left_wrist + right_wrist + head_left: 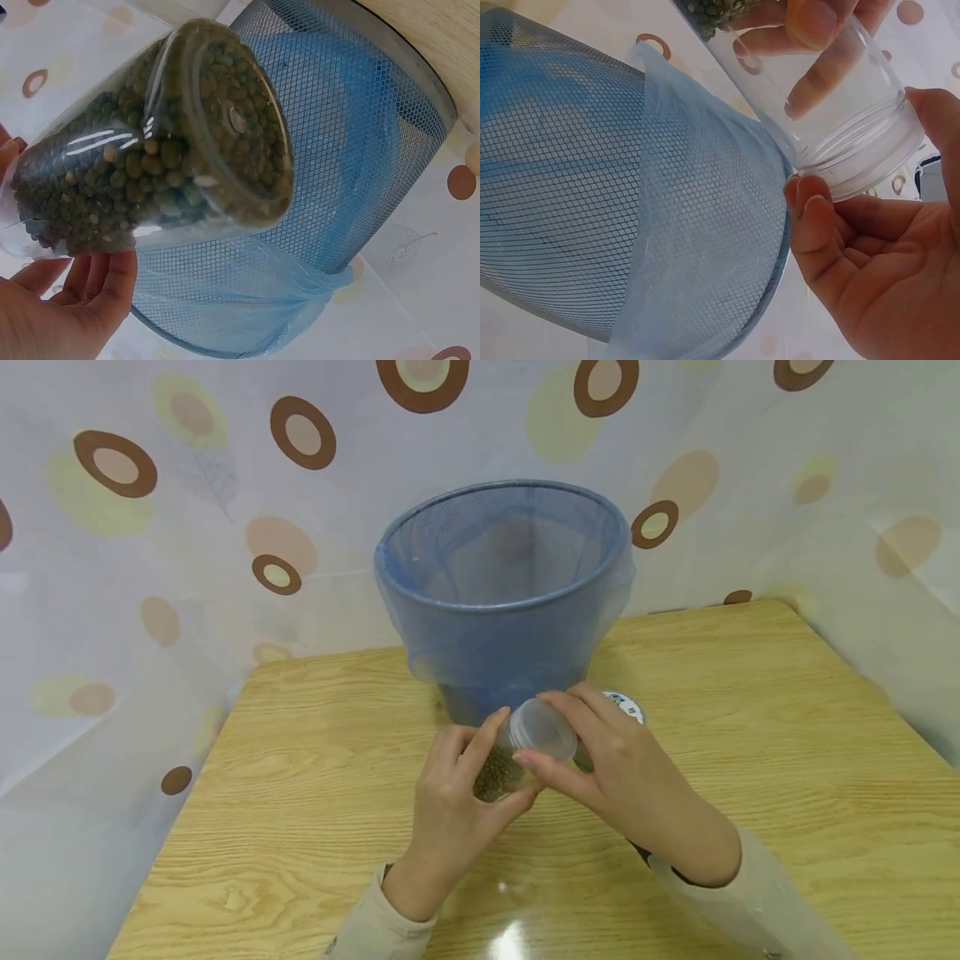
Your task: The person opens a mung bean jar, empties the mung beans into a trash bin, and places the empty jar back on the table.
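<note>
A clear plastic jar [495, 774] of small green beans is tilted in front of the bin. My left hand [447, 797] grips its body, with thumb and fingers curled round the side. In the left wrist view, the beans [142, 169] lie against the jar's wall and base. My right hand [633, 764] pinches the translucent screw lid [549, 732] between thumb and fingers. As the right wrist view shows, the lid [877, 169] sits at the jar's mouth, and the clear upper part holds no beans. Whether it is screwed tight, I cannot tell.
A mesh bin [457, 702] lined with a blue plastic bag [510, 639] stands just behind my hands. Partly hidden behind my right hand is a round white-and-blue top [628, 704]. The wooden table [300, 802] meets a patterned cloth [337, 543] at the back.
</note>
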The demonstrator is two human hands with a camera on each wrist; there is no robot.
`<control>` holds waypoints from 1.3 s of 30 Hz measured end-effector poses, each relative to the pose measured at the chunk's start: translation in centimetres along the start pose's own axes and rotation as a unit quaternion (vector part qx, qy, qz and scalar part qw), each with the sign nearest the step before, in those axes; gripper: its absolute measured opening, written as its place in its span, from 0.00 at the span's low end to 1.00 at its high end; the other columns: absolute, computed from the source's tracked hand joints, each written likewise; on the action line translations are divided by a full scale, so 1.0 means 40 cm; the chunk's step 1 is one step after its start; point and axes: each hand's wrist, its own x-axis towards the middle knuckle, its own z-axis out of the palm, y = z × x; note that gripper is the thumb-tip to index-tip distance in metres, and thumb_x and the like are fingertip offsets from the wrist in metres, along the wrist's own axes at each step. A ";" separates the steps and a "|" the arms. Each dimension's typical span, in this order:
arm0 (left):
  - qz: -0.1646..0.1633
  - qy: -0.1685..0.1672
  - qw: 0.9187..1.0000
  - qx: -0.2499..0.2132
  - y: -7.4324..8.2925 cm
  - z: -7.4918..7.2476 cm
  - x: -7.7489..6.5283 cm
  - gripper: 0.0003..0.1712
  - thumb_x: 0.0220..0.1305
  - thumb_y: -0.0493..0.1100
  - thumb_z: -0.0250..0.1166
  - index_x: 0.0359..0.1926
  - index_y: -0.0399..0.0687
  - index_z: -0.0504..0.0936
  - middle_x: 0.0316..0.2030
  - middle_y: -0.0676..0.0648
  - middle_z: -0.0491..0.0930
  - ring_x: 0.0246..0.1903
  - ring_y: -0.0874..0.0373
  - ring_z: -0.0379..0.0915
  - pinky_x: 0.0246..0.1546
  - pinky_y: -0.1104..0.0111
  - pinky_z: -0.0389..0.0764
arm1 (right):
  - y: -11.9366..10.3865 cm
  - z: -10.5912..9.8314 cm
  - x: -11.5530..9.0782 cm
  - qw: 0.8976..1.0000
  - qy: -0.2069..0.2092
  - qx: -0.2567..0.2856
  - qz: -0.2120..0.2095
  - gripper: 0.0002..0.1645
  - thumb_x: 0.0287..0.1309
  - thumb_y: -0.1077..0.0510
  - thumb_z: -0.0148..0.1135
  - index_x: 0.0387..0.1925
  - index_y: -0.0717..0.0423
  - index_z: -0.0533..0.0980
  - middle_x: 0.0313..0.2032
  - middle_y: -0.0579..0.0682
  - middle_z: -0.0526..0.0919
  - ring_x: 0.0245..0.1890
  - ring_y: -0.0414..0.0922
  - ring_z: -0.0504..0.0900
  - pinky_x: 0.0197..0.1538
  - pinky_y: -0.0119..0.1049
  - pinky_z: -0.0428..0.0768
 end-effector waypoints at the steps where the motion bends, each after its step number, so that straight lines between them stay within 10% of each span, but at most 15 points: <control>1: -0.002 -0.002 1.000 0.002 0.000 -0.001 0.000 0.42 0.38 0.47 0.82 0.56 0.39 0.77 0.32 0.46 0.73 0.30 0.57 0.68 0.29 0.68 0.73 | 0.000 0.001 0.001 1.000 -0.001 0.001 0.000 0.37 0.66 0.35 0.46 0.46 0.67 0.76 0.37 0.52 0.77 0.29 0.39 0.73 0.29 0.31 0.76; 28: -0.003 0.000 1.000 -0.014 -0.003 -0.010 0.009 0.40 0.35 0.48 0.83 0.54 0.44 0.79 0.27 0.49 0.74 0.26 0.59 0.67 0.25 0.71 0.71 | 0.024 0.002 0.003 0.999 -0.037 0.032 -0.005 0.38 0.66 0.33 0.45 0.47 0.66 0.74 0.41 0.51 0.77 0.34 0.41 0.74 0.32 0.34 0.77; 39: -0.082 -0.101 0.979 -0.154 -0.008 -0.030 0.002 0.38 0.38 0.43 0.82 0.55 0.44 0.80 0.37 0.51 0.78 0.38 0.60 0.73 0.37 0.70 0.78 | 0.031 -0.011 0.004 0.995 -0.057 0.070 -0.044 0.33 0.66 0.36 0.49 0.50 0.61 0.73 0.43 0.49 0.76 0.37 0.39 0.74 0.39 0.26 0.73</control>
